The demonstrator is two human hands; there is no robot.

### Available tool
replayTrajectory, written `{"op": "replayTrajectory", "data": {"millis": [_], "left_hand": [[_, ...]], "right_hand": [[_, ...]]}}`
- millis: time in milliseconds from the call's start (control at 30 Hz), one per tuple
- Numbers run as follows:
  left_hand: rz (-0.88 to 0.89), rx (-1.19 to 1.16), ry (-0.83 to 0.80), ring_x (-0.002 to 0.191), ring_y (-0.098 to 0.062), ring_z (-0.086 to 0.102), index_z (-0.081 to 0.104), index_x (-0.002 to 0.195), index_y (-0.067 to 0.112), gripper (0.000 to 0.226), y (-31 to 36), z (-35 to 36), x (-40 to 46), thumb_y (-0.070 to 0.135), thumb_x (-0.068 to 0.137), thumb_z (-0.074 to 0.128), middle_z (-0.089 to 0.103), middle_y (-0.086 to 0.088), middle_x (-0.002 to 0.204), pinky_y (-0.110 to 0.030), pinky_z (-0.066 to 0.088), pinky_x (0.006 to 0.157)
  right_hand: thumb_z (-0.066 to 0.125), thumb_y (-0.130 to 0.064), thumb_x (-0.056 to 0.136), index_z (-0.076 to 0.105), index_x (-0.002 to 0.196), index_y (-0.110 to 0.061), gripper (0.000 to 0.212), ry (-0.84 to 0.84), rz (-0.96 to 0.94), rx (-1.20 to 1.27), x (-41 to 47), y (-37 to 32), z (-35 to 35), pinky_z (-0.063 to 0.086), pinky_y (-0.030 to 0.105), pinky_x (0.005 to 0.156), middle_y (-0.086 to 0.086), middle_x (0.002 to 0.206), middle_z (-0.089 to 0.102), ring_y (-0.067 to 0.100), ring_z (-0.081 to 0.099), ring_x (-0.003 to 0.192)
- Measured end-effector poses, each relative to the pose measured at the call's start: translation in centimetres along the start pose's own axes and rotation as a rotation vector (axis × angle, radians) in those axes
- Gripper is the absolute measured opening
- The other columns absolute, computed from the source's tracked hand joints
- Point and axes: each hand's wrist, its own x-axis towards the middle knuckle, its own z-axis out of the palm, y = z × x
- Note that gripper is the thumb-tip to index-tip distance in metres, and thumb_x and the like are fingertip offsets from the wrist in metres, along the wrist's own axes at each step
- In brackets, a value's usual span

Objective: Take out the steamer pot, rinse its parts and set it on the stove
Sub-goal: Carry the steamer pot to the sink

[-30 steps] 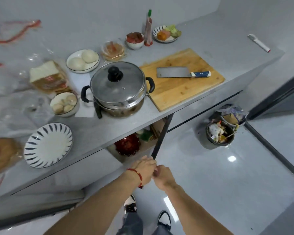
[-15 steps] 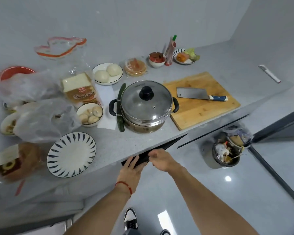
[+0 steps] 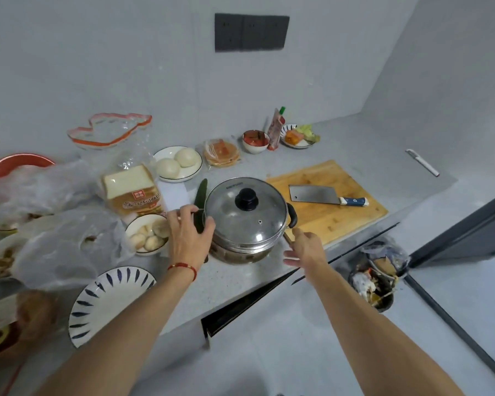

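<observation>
Grey kitchen, grey desk (image 3: pixel 235 281) crowded w/ food. Steamer pot (image 3: pixel 245 224), glass lid (image 3: pixel 245 212) on, sits mid-desk just left of the wooden cutting board (image 3: pixel 326 212) w/ a cleaver (image 3: pixel 323 195). Left hand (image 3: pixel 189 235) curled over the pot's left handle, a cucumber (image 3: pixel 200 200) right behind; can't tell if the grip is closed. Right hand (image 3: pixel 306 248) open, fingers spread, empty, near the right handle (image 3: pixel 292 215) but not touching. Striped plate (image 3: pixel 109 301) at desk's front edge.
</observation>
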Motion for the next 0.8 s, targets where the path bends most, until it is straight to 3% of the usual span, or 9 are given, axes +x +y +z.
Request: {"op": "replayTrajectory", "data": {"millis": [100,167,233,300,433,533,633,700,800], "left_hand": [[-0.343,-0.176,-0.039,0.132,-0.024,0.043,0.034,0.152,0.019,0.080,1.4,0.5,2.9,0.049,0.086,0.070,0.030,-0.013,0.158,-0.038,0.039,0.105],[-0.575,-0.289,-0.036,0.147,-0.033,0.035,0.020,0.159,0.017,0.107,1.0,1.6,4.1,0.057,0.077,0.075,0.026,-0.012,0.165,-0.046,0.034,0.116],[-0.748,-0.469,-0.015,0.142,-0.036,0.042,0.017,0.160,0.021,0.122,-0.1,2.7,4.7,0.061,0.065,0.082,0.032,-0.009,0.163,-0.052,0.041,0.113],[-0.881,-0.664,-0.017,0.125,-0.035,0.057,0.032,0.154,0.020,0.119,-0.8,3.6,4.9,0.059,0.056,0.087,0.050,-0.011,0.149,-0.053,0.052,0.101],[-0.876,-0.892,-0.098,0.106,-0.026,0.068,0.064,0.126,0.012,0.078,-2.9,5.0,5.0,0.047,0.062,0.092,0.072,-0.011,0.121,-0.043,0.058,0.093],[-0.879,-0.952,-0.150,0.109,-0.029,0.071,0.066,0.127,0.010,0.093,-4.2,5.5,5.1,0.049,0.049,0.098,0.074,-0.013,0.121,-0.041,0.061,0.084],[-0.838,-0.955,-0.152,0.107,-0.030,0.072,0.064,0.127,0.009,0.077,-3.2,4.9,4.7,0.043,0.065,0.092,0.076,-0.013,0.116,-0.038,0.062,0.075],[-0.800,-0.970,-0.164,0.105,-0.029,0.071,0.065,0.127,0.008,0.066,-2.1,4.6,4.6,0.037,0.073,0.088,0.075,-0.013,0.116,-0.036,0.062,0.071],[-0.741,-0.992,-0.210,0.106,-0.028,0.070,0.064,0.129,0.010,0.065,0.4,4.8,4.6,0.033,0.073,0.089,0.074,-0.013,0.120,-0.037,0.060,0.077]], "right_hand": [[0.062,-0.056,0.093,0.046,0.145,-0.009,0.072,-0.092,0.091,0.194,2.4,-1.8,0.9,0.059,0.052,0.095,0.018,0.137,0.059,0.037,0.065,0.114],[0.069,-0.062,0.086,0.047,0.144,-0.017,0.077,-0.226,0.159,0.327,3.4,-2.3,1.6,0.053,0.051,0.105,0.017,0.138,0.058,0.037,0.061,0.121],[0.073,-0.060,0.083,0.053,0.136,-0.020,0.069,-0.298,0.189,0.448,3.8,-2.3,2.0,0.053,0.047,0.104,0.013,0.133,0.063,0.033,0.062,0.119],[0.078,-0.054,0.082,0.060,0.126,-0.018,0.059,-0.311,0.177,0.517,4.2,-2.2,2.3,0.055,0.041,0.092,0.010,0.127,0.067,0.029,0.062,0.116],[0.085,-0.036,0.080,0.070,0.122,-0.022,0.047,-0.311,0.134,0.651,4.9,-1.7,2.3,0.057,0.039,0.084,0.008,0.121,0.076,0.028,0.067,0.115],[0.086,-0.029,0.080,0.070,0.123,-0.018,0.047,-0.318,0.140,0.699,4.9,-1.7,2.3,0.060,0.038,0.075,0.010,0.119,0.076,0.030,0.069,0.113],[0.085,-0.028,0.081,0.069,0.127,-0.019,0.049,-0.314,0.111,0.732,4.6,-1.1,2.0,0.063,0.037,0.068,0.009,0.122,0.075,0.031,0.068,0.115],[0.085,-0.029,0.082,0.069,0.127,-0.021,0.049,-0.316,0.079,0.764,4.0,-1.0,1.4,0.064,0.038,0.072,0.009,0.123,0.075,0.031,0.069,0.116],[0.084,-0.034,0.082,0.070,0.127,-0.028,0.048,-0.301,-0.012,0.790,2.9,-1.0,-0.6,0.060,0.045,0.095,0.004,0.125,0.075,0.029,0.068,0.120]]}}
